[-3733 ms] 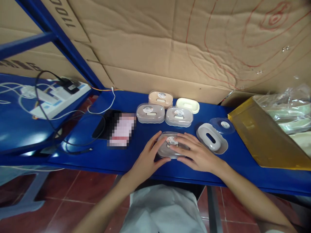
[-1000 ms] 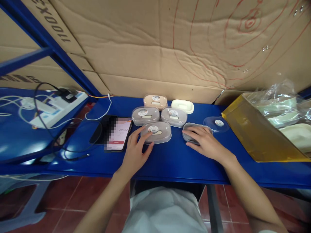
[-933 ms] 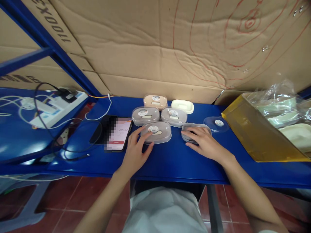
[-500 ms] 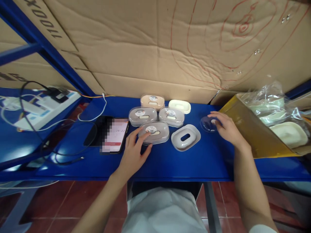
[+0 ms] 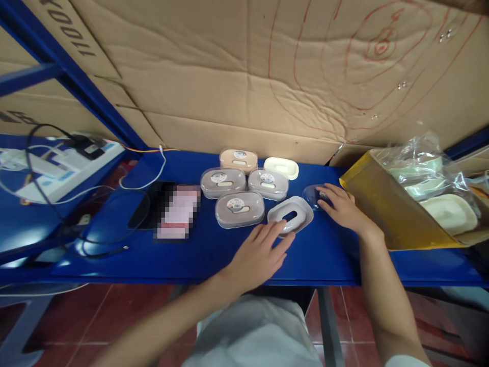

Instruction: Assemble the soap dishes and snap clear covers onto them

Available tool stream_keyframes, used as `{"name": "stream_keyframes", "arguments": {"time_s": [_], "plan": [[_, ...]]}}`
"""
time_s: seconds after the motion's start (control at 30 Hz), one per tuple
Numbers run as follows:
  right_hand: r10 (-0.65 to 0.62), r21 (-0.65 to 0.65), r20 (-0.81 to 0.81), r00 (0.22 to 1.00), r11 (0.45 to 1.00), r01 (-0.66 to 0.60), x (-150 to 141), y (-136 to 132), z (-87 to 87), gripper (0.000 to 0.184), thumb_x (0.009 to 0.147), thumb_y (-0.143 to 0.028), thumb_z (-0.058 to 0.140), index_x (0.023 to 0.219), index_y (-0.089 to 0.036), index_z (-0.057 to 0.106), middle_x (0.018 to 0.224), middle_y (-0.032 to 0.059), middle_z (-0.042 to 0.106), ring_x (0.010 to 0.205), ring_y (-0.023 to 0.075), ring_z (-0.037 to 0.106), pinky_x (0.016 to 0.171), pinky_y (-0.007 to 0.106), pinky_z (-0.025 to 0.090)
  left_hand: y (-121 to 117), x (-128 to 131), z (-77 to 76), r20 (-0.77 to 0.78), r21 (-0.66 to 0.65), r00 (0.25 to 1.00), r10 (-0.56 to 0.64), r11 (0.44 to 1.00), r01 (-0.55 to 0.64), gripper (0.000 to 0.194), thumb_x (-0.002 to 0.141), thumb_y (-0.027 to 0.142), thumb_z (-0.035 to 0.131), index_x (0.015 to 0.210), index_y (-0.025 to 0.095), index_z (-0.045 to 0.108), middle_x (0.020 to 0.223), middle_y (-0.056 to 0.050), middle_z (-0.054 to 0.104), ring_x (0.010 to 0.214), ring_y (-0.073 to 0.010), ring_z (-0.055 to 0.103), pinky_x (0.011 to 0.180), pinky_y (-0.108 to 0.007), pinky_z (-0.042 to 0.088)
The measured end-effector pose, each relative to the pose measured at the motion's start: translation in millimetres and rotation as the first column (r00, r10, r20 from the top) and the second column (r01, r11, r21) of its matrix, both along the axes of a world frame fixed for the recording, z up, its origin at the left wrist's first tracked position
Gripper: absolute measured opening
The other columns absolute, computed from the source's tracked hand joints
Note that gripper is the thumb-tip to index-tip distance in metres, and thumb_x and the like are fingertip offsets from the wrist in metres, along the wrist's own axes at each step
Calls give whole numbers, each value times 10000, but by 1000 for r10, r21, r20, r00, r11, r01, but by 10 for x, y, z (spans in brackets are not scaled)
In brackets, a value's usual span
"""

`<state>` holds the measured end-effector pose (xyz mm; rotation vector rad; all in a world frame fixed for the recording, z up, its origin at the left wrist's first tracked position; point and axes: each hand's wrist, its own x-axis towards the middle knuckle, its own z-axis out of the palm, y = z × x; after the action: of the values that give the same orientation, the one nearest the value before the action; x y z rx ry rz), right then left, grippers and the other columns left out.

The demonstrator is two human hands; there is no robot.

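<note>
An open grey oval soap dish (image 5: 306, 220) with a slot in its middle lies in front of me on the blue table. My left hand (image 5: 263, 251) is open over its near left edge, fingers apart; whether the fingertips touch it I cannot tell. To its right, my right hand (image 5: 341, 206) has its fingers closed on the right side of a clear lid (image 5: 311, 195), partly hidden beneath them. Left of the open dish are several lidded, labelled soap dishes: a near grey one (image 5: 240, 218), two grey ones behind it, and a peach one (image 5: 229, 159).
A cream tray (image 5: 281, 168) sits at the back. On the right, a cardboard box (image 5: 376, 204) holds bagged pale pieces. A phone (image 5: 178, 214), partly blurred, lies at left, near cables and a white power strip (image 5: 72, 171). A cardboard wall (image 5: 214, 76) stands behind the table.
My left hand has left the near lidded grey dish and moved right to the open grey dish. My right hand and the clear lid have shifted left, closer to that dish.
</note>
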<state>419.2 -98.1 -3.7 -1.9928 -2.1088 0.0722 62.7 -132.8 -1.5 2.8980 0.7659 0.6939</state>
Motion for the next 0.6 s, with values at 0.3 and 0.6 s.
{"name": "stream_keyframes", "arguments": {"time_s": [0.3, 0.6], "plan": [[-19, -6, -12, 1000, 1000, 18, -62, 20, -76, 540, 1118, -519, 385, 1554, -278, 595, 1669, 177, 549, 1548, 408, 504, 1205, 714, 412, 39, 201, 220, 151, -451, 988, -17, 888, 84, 306, 1074, 316, 670, 1369, 236, 651, 1276, -103, 761, 1190, -324, 708, 1055, -512, 546], [27, -35, 9, 1000, 999, -27, -242, 1, -64, 569, 1136, -523, 342, 1588, -250, 556, 1691, 179, 516, 1575, 397, 466, 1239, 664, 391, -8, -192, 74, 309, -929, 821, 480, 336, 153, 667, 1096, 667, 535, 1621, 256, 511, 1223, -103, 809, 1118, -291, 759, 989, -430, 615]]}}
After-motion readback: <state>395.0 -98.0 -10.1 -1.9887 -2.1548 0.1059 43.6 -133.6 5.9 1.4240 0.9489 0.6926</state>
